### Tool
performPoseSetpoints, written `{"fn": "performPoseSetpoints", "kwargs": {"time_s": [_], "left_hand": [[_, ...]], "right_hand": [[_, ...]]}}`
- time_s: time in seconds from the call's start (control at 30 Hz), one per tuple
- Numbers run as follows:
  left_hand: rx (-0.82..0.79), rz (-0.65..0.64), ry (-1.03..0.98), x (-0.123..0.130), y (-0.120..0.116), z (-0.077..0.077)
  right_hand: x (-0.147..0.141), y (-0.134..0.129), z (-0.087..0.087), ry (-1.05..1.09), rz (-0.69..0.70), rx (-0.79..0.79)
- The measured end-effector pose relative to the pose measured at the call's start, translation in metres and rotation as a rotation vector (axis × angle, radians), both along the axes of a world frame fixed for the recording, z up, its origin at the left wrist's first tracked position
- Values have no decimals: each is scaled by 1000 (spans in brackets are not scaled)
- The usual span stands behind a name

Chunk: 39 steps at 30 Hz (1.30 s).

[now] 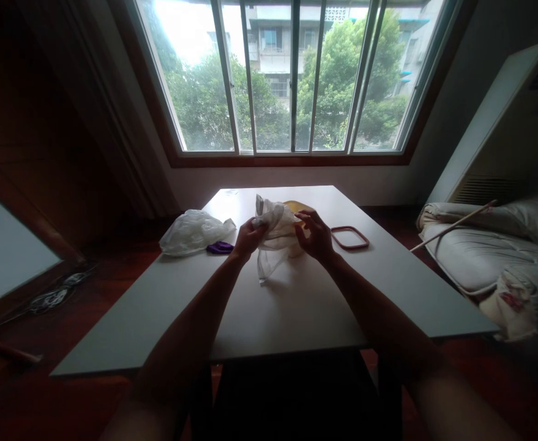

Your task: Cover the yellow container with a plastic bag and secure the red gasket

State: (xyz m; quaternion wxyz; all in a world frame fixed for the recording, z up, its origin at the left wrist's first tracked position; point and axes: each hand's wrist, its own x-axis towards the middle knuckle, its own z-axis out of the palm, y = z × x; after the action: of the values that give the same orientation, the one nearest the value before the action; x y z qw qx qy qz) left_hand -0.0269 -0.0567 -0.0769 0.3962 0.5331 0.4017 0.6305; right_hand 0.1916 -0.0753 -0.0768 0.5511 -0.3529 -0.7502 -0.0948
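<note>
My left hand [250, 237] is closed on a thin, see-through white plastic bag [275, 222], which is crumpled and raised over the table, with one loose end hanging down. My right hand [315, 236] is at the bag's right side, thumb and forefinger curved and apart, fingertips close to the plastic. Behind and partly under the bag shows a yellowish rounded thing [297, 206]; its kind is hidden. Just right of my right hand, a reddish-brown frame with rounded corners [350, 237] lies flat on the table.
The white table [291, 312] stands before a window [291, 79]. A larger white plastic bag [190, 233] and a folded purple item [220, 247] lie on its left. At right is a cushioned seat [484, 245] with a thin stick [455, 226] across it. Cables [52, 297] lie on the floor at left.
</note>
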Motion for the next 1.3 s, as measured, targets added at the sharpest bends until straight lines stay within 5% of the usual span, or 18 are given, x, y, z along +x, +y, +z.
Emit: {"fn": "performPoseSetpoints", "kwargs": {"time_s": [0.27, 0.53, 0.73, 0.87, 1.03, 1.13, 1.23, 1.3], "left_hand": [[79, -18, -126, -3, 2, 3], [177, 104, -252, -6, 4, 10], [238, 261, -165, -20, 2, 16], [139, 266, 89, -34, -1, 21], [-145, 23, 894, -42, -3, 15], [-174, 217, 1176, -40, -6, 12], [165, 619, 1090, -28, -9, 13], [387, 695, 928, -14, -9, 12]], "right_hand": [[14, 18, -8, 42, 15, -116], [10, 23, -11, 102, 48, -78], [14, 31, -14, 105, 43, -62], [18, 35, -13, 101, 5, -37], [21, 38, -12, 94, -8, -11], [21, 38, -13, 91, -12, -20], [21, 38, -13, 93, -11, -24], [21, 38, -13, 96, -3, -23]]}}
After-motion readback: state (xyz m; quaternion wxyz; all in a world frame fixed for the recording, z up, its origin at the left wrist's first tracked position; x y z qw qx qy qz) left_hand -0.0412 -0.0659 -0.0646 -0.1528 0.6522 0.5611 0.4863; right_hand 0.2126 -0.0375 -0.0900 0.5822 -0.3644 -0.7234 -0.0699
